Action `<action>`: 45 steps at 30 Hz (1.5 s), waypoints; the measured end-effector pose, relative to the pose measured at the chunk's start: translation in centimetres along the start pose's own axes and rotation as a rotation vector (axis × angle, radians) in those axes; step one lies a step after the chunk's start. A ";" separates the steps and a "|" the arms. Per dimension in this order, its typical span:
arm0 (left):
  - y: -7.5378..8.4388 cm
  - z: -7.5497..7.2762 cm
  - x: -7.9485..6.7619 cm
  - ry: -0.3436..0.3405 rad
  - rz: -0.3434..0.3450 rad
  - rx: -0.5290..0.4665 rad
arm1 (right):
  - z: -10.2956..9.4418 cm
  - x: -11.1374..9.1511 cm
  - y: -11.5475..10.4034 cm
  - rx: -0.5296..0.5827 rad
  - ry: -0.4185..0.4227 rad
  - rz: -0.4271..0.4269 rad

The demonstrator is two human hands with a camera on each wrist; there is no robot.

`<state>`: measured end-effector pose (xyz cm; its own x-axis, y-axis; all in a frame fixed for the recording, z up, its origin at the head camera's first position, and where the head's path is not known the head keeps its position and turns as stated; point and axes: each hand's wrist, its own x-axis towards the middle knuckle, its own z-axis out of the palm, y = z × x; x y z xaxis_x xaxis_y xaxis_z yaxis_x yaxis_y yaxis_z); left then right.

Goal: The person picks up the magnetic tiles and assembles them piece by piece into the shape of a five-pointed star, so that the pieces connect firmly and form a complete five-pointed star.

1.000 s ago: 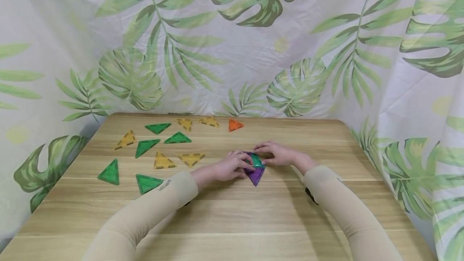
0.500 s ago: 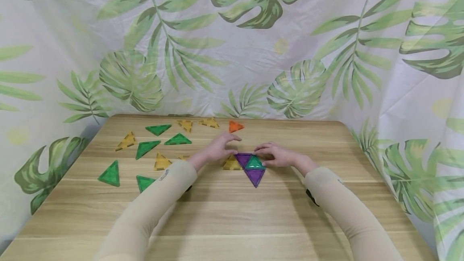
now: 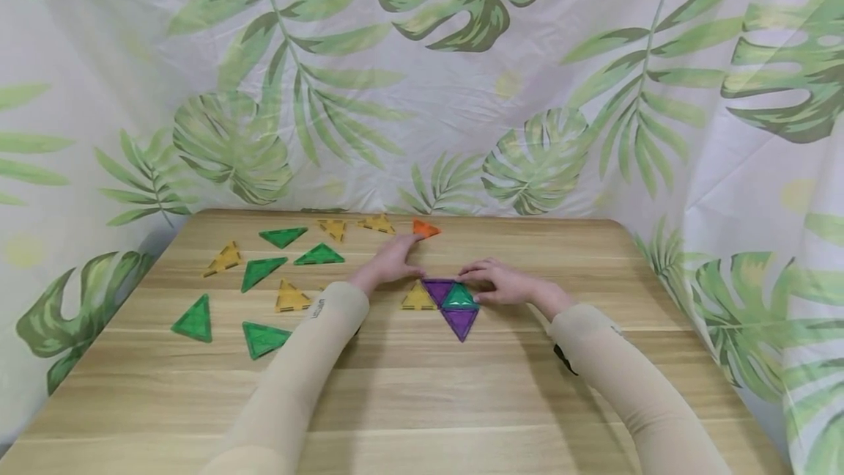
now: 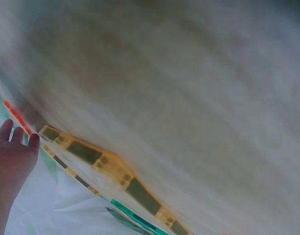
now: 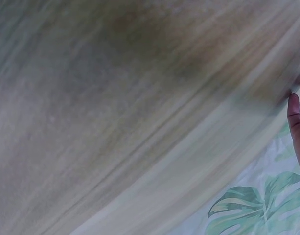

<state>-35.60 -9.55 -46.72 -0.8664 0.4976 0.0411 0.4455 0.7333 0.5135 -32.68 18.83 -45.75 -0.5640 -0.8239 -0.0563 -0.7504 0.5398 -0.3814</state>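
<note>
My left hand (image 3: 394, 259) reaches over the table, its fingertips right at the near edge of an orange triangular magnetic tile (image 3: 426, 228). In the left wrist view, extended fingers of that hand (image 4: 12, 156) overlap the orange tile (image 4: 17, 118). My right hand (image 3: 506, 283) rests beside a teal triangular tile (image 3: 460, 297), its thumb at the tile's right corner and its fingers near the top. Edge to edge with the teal tile lie an upper purple tile (image 3: 437, 289) and a lower purple tile (image 3: 461, 322). A yellow triangular tile (image 3: 418, 297) adjoins the upper purple one.
Several loose triangles lie on the left of the wooden table (image 3: 409, 402), among them a green tile (image 3: 194, 319), another green tile (image 3: 264, 340) and a yellow tile (image 3: 291, 297). A leaf-patterned cloth (image 3: 448, 94) hangs behind the table. My left sleeve partly covers one yellow tile.
My left hand has left the joined tiles and moved up and away, to the orange tile. That uncovered the upper purple and yellow tiles. My right hand has stayed by the teal tile.
</note>
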 end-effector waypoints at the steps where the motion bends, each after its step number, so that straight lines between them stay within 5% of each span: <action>1: 0.0 0.0 0.0 -0.011 -0.010 0.007 | 0.1 0.0 0.0 -0.008 -0.001 0.001; 13: -0.8 -0.6 -1.0 -0.083 0.003 0.009 | 0.2 0.0 -0.1 0.005 0.011 -0.005; 22: -1.8 -1.4 -2.7 -0.128 0.061 0.060 | 0.1 -0.1 -0.4 0.003 0.007 -0.007; 38: -1.2 -2.5 -6.1 -0.165 0.097 0.135 | 0.1 -0.1 -0.4 0.000 -0.013 0.045; 45: -1.6 -3.4 -6.7 -0.151 0.093 0.038 | 0.2 0.0 -0.2 -0.007 -0.013 0.047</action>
<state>-31.29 -15.63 -44.91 -0.7790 0.6255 -0.0438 0.5324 0.6966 0.4809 -32.49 18.70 -45.88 -0.5944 -0.7995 -0.0860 -0.7254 0.5793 -0.3717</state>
